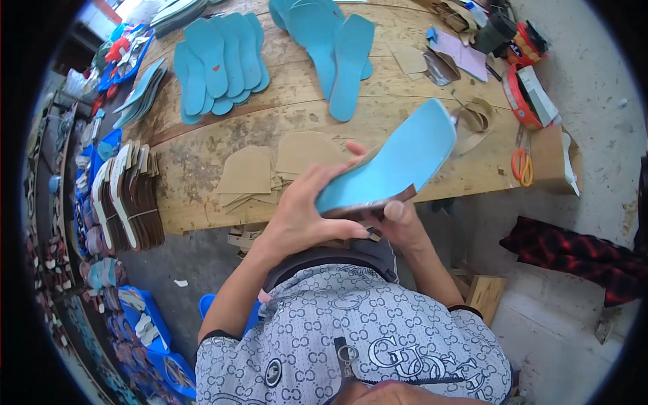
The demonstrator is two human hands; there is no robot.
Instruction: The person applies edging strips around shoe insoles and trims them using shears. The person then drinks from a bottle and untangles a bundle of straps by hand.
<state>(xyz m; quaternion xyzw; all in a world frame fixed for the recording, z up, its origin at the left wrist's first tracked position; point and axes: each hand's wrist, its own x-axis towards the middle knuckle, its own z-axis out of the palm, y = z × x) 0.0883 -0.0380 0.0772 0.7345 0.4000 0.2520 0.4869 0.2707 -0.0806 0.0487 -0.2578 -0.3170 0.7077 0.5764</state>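
Note:
A light-blue insole (398,152) is held tilted over the front edge of the table, its far end pointing up and right. My left hand (300,212) is closed around its near end, thumb underneath and fingers along the far side. My right hand (403,226) grips the near long side from below, thumb at a dark brown strip (407,193) that runs along that edge. The underside of the insole and some right fingers are hidden. Tan rounded cardboard pieces (246,169) lie in piles just beyond my left hand.
Several blue insoles (236,57) lie overlapped on the wooden table (192,152), with another group (352,64) at the back middle. Strapped brown bundles (128,199) stand at the left edge. Orange scissors (522,167), a tape roll (476,118) and a cardboard box (550,162) are at right.

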